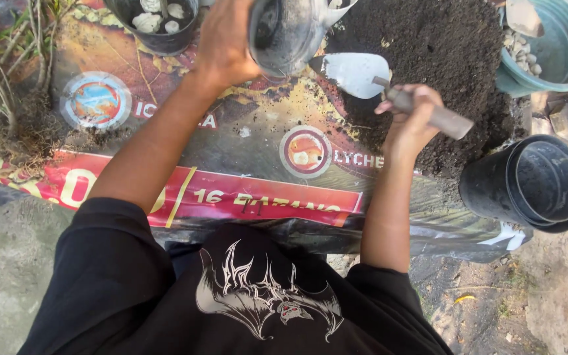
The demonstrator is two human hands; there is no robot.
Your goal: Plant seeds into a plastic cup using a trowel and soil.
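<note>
My left hand (225, 43) grips a black plastic pot (284, 33), tipped with its mouth turned toward me, above a printed plastic sheet (244, 158). My right hand (410, 118) holds the handle of a metal trowel (356, 71); its blade is empty and sits just right of the pot's rim, at the edge of a heap of dark soil (442, 59).
A stack of black pots (527, 184) lies on its side at right. A teal pot (553, 46) holding pebbles and a scoop stands at top right. Another black pot (159, 23) with white stones is at top left, with uprooted plants (8, 85) at far left.
</note>
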